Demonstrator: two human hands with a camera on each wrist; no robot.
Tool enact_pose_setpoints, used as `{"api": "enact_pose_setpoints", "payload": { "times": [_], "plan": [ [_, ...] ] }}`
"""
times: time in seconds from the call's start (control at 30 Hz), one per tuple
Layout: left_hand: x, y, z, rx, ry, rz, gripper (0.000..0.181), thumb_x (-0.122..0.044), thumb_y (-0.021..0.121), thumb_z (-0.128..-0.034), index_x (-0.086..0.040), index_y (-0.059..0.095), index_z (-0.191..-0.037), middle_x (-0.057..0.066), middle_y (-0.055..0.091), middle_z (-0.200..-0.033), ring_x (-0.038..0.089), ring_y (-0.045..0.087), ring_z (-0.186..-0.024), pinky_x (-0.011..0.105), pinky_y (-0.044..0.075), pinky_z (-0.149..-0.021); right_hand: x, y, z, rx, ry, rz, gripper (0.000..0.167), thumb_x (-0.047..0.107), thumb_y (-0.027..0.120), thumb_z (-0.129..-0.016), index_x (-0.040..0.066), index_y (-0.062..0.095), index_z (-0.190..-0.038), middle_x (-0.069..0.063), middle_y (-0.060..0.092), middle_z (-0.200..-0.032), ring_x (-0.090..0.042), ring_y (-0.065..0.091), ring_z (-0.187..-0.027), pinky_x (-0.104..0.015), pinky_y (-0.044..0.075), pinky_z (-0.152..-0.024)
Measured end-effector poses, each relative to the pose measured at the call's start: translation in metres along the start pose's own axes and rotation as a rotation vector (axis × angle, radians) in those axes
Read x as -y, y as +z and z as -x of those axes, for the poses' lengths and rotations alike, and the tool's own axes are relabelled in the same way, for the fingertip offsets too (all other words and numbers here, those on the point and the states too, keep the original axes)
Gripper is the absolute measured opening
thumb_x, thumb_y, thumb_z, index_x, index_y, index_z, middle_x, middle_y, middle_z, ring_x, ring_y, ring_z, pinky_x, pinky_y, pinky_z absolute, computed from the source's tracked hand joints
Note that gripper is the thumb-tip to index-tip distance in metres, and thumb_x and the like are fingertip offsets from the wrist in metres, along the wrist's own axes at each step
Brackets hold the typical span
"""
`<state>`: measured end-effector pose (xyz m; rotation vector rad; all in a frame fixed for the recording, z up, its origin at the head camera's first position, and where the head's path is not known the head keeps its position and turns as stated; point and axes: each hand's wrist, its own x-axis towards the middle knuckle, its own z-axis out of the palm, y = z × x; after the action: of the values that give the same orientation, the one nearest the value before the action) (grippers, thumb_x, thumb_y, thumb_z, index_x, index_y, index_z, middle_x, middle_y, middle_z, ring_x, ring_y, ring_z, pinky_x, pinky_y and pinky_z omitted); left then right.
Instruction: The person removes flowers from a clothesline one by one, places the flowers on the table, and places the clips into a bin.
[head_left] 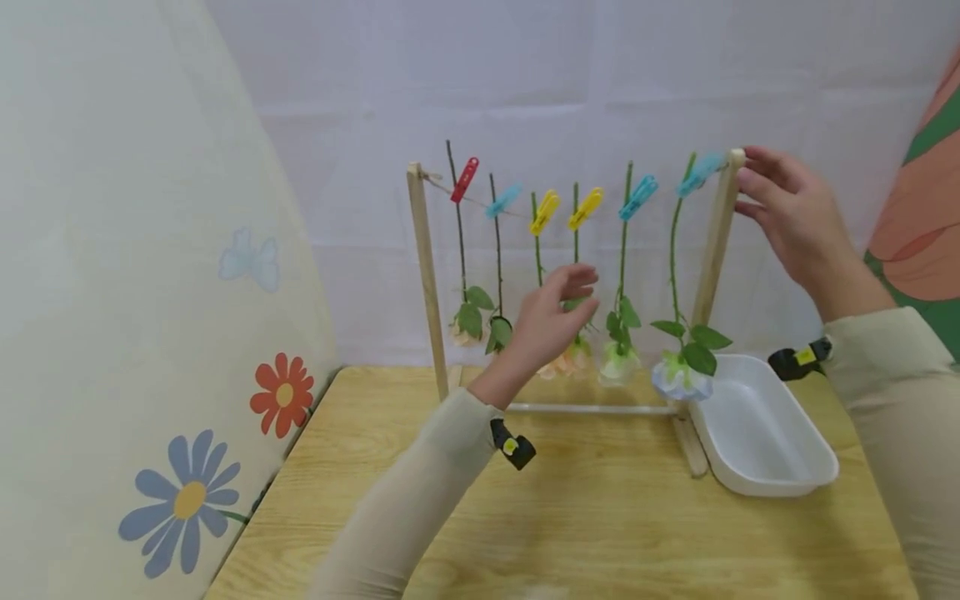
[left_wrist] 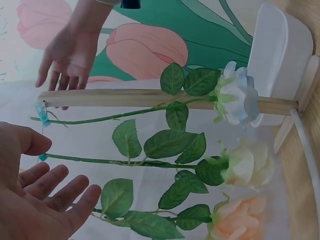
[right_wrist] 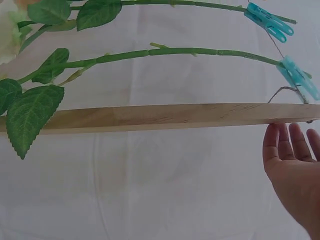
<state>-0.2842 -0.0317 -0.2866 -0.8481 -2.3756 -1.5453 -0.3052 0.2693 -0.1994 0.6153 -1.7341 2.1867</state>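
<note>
Several artificial flowers hang head-down from a string (head_left: 476, 202) on a wooden frame (head_left: 426, 275), each stem held by a clothespin: red (head_left: 465, 180), yellow (head_left: 585, 208) or blue (head_left: 638, 198). My left hand (head_left: 543, 321) is in front of the middle flowers, fingers loosely spread and holding nothing; it hides part of them in the head view. At the frame's right post (right_wrist: 165, 116), my right hand (head_left: 795, 212) has its fingertips at the outer side near the top, fingers fairly straight. A bluish-white flower (left_wrist: 237, 95) hangs closest to that post.
On the wooden table (head_left: 570, 517), a white basin (head_left: 772, 433) stands at the right, beside the frame's foot (head_left: 690, 446). A white bar (head_left: 592, 409) joins the frame's base. White cloth (head_left: 525, 67) hangs behind, and a painted panel (head_left: 150, 292) borders the left.
</note>
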Motion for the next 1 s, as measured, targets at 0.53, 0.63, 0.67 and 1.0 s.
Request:
{"api": "enact_pose_setpoints", "payload": {
  "times": [0.53,0.63,0.67,1.0],
  "plan": [
    [-0.004,0.019,-0.031,0.047,-0.032,0.063,0.043,-0.017,0.062,-0.1017,-0.01,0.052,-0.143,0.005,0.06,-0.143,0.018,0.061,-0.125,0.023,0.054,-0.093,-0.002,0.022,-0.022,0.015,0.017,-0.088,0.025,0.006,0.068,-0.096,-0.002,0.064,-0.12,-0.008,0.06,-0.113,-0.02,0.059,-0.103,-0.026,0.05,-0.089],
    [-0.007,0.022,-0.036,0.071,-0.026,0.077,0.045,-0.015,0.061,-0.1021,-0.008,0.05,-0.145,0.006,0.058,-0.145,0.02,0.06,-0.126,0.022,0.054,-0.093,-0.003,0.024,-0.025,0.022,0.015,-0.113,0.023,0.005,0.069,-0.095,-0.004,0.066,-0.116,-0.009,0.06,-0.111,-0.02,0.059,-0.098,-0.025,0.051,-0.086],
    [-0.008,0.024,-0.038,0.078,-0.023,0.08,0.046,-0.014,0.061,-0.1022,-0.008,0.049,-0.146,0.006,0.057,-0.145,0.02,0.06,-0.126,0.022,0.054,-0.094,-0.003,0.024,-0.026,0.023,0.016,-0.123,0.022,0.004,0.069,-0.095,-0.004,0.067,-0.115,-0.01,0.06,-0.11,-0.02,0.059,-0.097,-0.025,0.052,-0.085],
    [-0.013,0.047,-0.056,0.079,-0.011,0.132,0.052,-0.009,0.062,-0.1006,-0.007,0.044,-0.15,0.009,0.054,-0.148,0.022,0.059,-0.129,0.02,0.052,-0.095,0.001,0.02,-0.03,0.022,0.013,-0.171,0.013,-0.003,0.068,-0.093,-0.007,0.071,-0.106,-0.011,0.064,-0.097,-0.021,0.062,-0.086,-0.026,0.056,-0.08]
  ]
}}
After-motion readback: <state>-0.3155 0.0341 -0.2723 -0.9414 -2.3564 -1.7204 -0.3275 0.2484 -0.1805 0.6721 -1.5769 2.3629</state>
